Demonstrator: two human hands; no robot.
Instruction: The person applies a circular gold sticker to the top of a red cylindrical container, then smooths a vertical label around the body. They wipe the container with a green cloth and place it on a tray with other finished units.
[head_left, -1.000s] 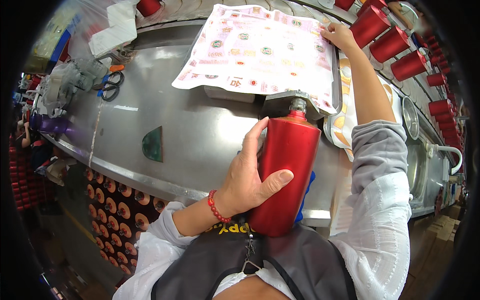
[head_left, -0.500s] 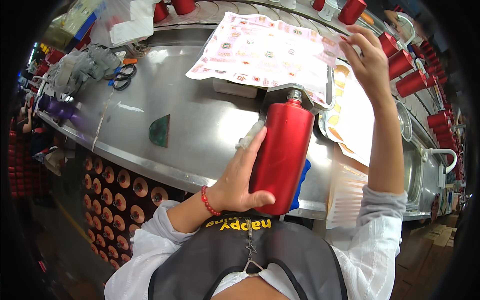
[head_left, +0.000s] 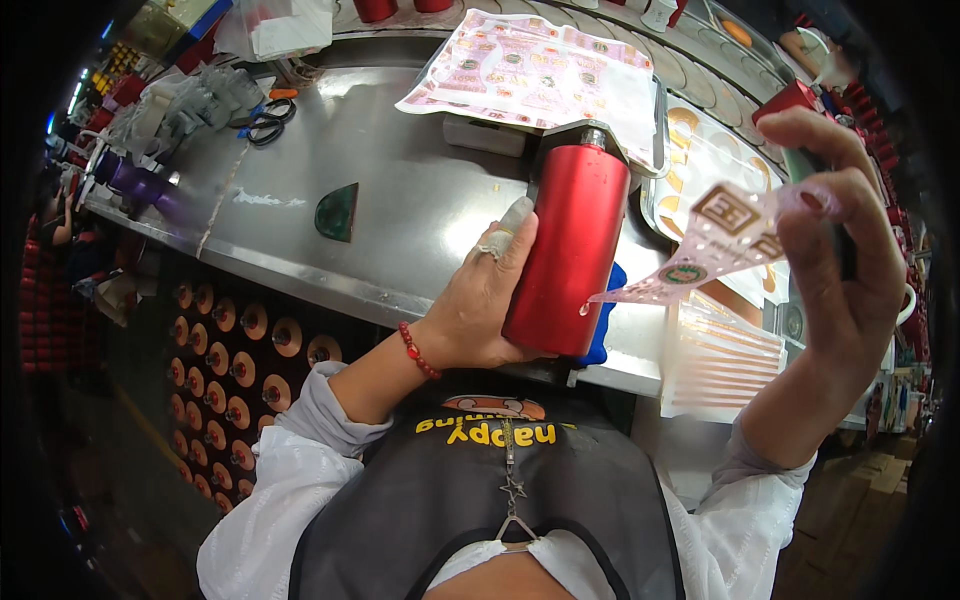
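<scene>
A matte red bottle (head_left: pixel 570 250) lies with its metal-coloured neck away from me, against a dark angular holder. My left hand (head_left: pixel 470 310) grips its left side and lower end; one fingertip wears a pale cover. To the right, my right hand (head_left: pixel 845 250) is raised, pinching a limp, see-through pink decal (head_left: pixel 725 235) with gold and green print. The decal's narrow lower tip hangs at the bottle's right side, near the base; whether it touches I cannot tell. A blue cloth (head_left: pixel 603 325) shows partly from behind the bottle.
Pink decal sheets (head_left: pixel 550 75) lie in a metal tray ahead, with gold-and-white sheets (head_left: pixel 700 150) to its right. A green scraper (head_left: pixel 337 212) and scissors (head_left: pixel 268 125) lie on the left of the metal table. Below left stand several capped red bottles (head_left: pixel 240 370).
My right hand has come from the pink sheets toward me and to the right, bringing a decal off them. The bottle has shifted slightly away from me, with my left hand still on it.
</scene>
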